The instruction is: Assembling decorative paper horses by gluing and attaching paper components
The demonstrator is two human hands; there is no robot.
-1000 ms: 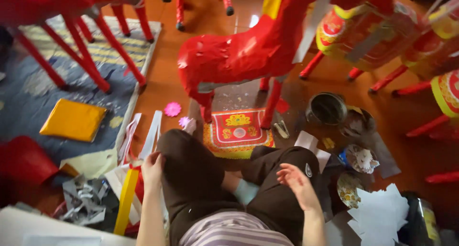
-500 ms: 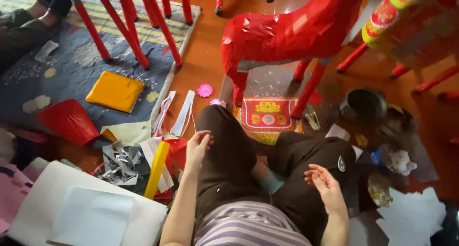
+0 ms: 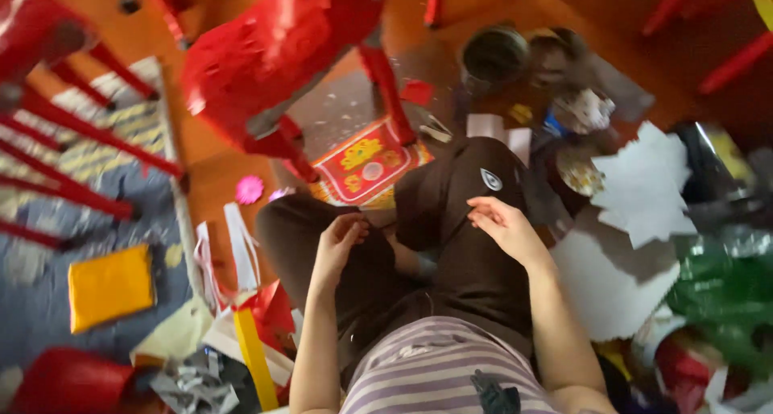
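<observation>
I sit cross-legged on the floor (image 3: 217, 180) in dark trousers (image 3: 459, 245). My left hand (image 3: 340, 241) rests on my left knee, the fingers curled loosely and touching only the cloth; its grip is released and holds nothing. My right hand (image 3: 503, 229) lies on my right thigh with the fingers spread a little, also released and empty.

Nearest to my hands, just beyond my knees, is a square paper (image 3: 366, 166). It is red with a yellow border and has a pale round mark in the middle with yellow patterns around it. It lies flat on the floor under a red paper horse (image 3: 274, 51), whose leg stands on its far edge.

To the left, near my knee, are white strips (image 3: 240, 249) and a small pink flower (image 3: 250, 189). Farther left a yellow sheet (image 3: 110, 287) lies on a blue rug (image 3: 32, 317). On the right are white paper cuts (image 3: 644, 184), and beyond them a dark round pot (image 3: 493, 55).
</observation>
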